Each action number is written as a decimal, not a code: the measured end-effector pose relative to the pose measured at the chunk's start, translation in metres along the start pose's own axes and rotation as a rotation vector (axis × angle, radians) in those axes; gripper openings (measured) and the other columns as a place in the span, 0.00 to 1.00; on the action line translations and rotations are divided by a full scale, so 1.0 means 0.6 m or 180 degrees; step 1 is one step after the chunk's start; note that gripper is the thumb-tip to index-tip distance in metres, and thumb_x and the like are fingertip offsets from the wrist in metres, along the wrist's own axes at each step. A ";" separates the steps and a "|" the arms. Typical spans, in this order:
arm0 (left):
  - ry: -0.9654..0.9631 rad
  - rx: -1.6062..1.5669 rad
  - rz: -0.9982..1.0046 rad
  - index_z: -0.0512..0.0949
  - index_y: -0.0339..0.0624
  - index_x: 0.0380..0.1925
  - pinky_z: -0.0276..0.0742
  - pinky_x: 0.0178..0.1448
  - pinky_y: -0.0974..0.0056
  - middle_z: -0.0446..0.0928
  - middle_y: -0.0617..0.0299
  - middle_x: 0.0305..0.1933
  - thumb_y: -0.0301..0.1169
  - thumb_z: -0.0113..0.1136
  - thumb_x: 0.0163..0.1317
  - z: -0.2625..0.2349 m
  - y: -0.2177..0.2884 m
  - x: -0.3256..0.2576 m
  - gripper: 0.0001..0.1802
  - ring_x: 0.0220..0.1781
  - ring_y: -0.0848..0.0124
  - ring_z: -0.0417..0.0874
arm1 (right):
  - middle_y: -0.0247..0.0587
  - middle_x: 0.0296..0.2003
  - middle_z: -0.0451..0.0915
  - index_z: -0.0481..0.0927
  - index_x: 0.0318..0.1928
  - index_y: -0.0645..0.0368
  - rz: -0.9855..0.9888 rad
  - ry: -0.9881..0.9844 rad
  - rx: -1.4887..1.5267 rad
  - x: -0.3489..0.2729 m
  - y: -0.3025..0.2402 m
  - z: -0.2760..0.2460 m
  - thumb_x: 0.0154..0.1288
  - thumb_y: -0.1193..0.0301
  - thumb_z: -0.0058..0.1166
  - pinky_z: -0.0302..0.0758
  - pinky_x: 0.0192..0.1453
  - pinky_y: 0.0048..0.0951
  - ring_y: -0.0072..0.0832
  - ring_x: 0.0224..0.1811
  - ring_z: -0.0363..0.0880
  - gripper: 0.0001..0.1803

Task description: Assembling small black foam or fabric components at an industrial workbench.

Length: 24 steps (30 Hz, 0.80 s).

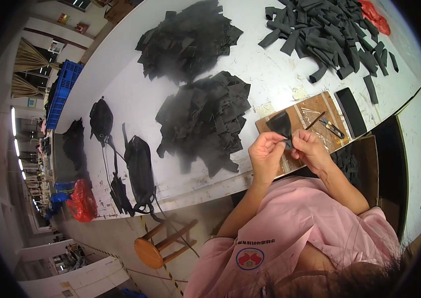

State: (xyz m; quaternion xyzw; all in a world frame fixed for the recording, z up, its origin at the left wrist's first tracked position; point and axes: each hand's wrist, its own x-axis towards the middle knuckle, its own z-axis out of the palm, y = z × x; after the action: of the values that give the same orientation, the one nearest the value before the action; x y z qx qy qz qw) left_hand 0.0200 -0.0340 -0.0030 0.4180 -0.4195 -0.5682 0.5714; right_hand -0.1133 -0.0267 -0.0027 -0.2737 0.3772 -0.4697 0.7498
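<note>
Over the near edge of a brown wooden board [323, 105], both of my hands pinch a small black fabric piece [280, 123]. My left hand [266, 155] grips its lower end from the left, thumb against fingers. From the other side my right hand [310, 150] closes on the same end, close to the left fingertips. The wide part of the piece stands up beyond my fingers, above the board. On the board, right of my hands, lie a pair of thread snips [333, 128] and a thin dark stick-like tool [315, 120].
Two heaps of flat black fabric pieces [205, 116] cover the table's middle; a pile of black fabric tubes [332, 35] lies far right. A black phone-like slab [350, 111] rests beside the board. Black pouches with straps [140, 166] lie left. A wooden stool [149, 253] stands below.
</note>
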 end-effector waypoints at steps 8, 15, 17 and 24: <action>-0.0984 -0.0773 -0.0796 0.70 0.31 0.40 0.66 0.28 0.79 0.72 0.60 0.33 0.14 0.52 0.50 0.045 0.090 -0.029 0.15 0.29 0.81 0.73 | 0.31 0.35 0.70 0.72 0.28 0.59 -0.0735 -0.0167 -0.0063 -0.039 -0.039 0.009 0.56 0.70 0.53 0.64 0.38 0.17 0.15 0.32 0.67 0.06; -0.0391 0.0973 0.0741 0.72 0.33 0.32 0.68 0.29 0.77 0.70 0.62 0.37 0.18 0.53 0.54 0.062 0.035 -0.029 0.05 0.27 0.80 0.71 | 0.30 0.28 0.68 0.67 0.23 0.61 -0.1343 0.0203 -0.1152 -0.047 -0.068 0.000 0.57 0.73 0.50 0.60 0.25 0.15 0.12 0.24 0.62 0.09; -0.0370 0.1130 0.1081 0.71 0.33 0.32 0.67 0.26 0.77 0.70 0.61 0.35 0.18 0.52 0.54 0.074 0.039 -0.025 0.05 0.24 0.80 0.70 | 0.29 0.24 0.67 0.67 0.23 0.61 -0.1358 0.0238 -0.1184 -0.055 -0.077 0.004 0.57 0.72 0.51 0.58 0.24 0.16 0.12 0.22 0.61 0.10; -0.1057 -0.1694 -0.1181 0.64 0.34 0.39 0.59 0.16 0.78 0.71 0.59 0.27 0.21 0.48 0.57 0.102 0.107 0.010 0.10 0.14 0.83 0.65 | 0.24 0.21 0.65 0.69 0.25 0.60 -0.1043 0.0155 -0.1039 -0.063 -0.140 0.012 0.60 0.66 0.48 0.59 0.27 0.16 0.12 0.25 0.59 0.12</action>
State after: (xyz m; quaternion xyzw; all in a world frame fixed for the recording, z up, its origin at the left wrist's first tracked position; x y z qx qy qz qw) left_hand -0.0192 -0.0400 0.0767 0.2257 -0.2611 -0.8116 0.4714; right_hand -0.1594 -0.0259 0.0773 -0.4376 0.4167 -0.5244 0.6000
